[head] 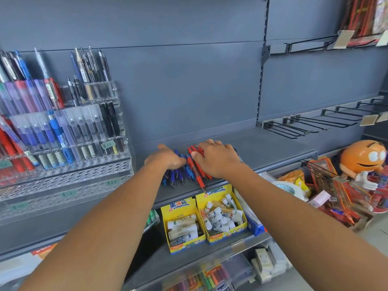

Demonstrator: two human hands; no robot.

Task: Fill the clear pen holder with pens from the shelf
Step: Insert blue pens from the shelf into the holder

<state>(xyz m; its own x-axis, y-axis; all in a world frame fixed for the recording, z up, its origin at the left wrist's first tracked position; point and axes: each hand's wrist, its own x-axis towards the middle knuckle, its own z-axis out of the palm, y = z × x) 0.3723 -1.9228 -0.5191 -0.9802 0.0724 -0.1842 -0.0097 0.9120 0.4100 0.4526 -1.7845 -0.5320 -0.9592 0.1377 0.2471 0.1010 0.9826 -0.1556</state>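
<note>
A loose pile of blue pens [178, 175] and red pens [199, 177] lies on the grey shelf [273, 148]. My left hand [165, 157] rests palm down on the blue pens at the pile's left side. My right hand [216, 157] lies over the red pens at the right side, fingers curled on them. No pen is lifted off the shelf. The clear tiered pen holder [69, 164] stands on the same shelf to the left, its upper rows holding many pens and its lower perforated rows bare.
Below the shelf sit two yellow boxes of glue sticks [203, 219]. An orange toy figure [363, 158] and red packets stand at the right. Black wire hooks [315, 122] jut from the back wall on the right. A shelf edge lies just below the pens.
</note>
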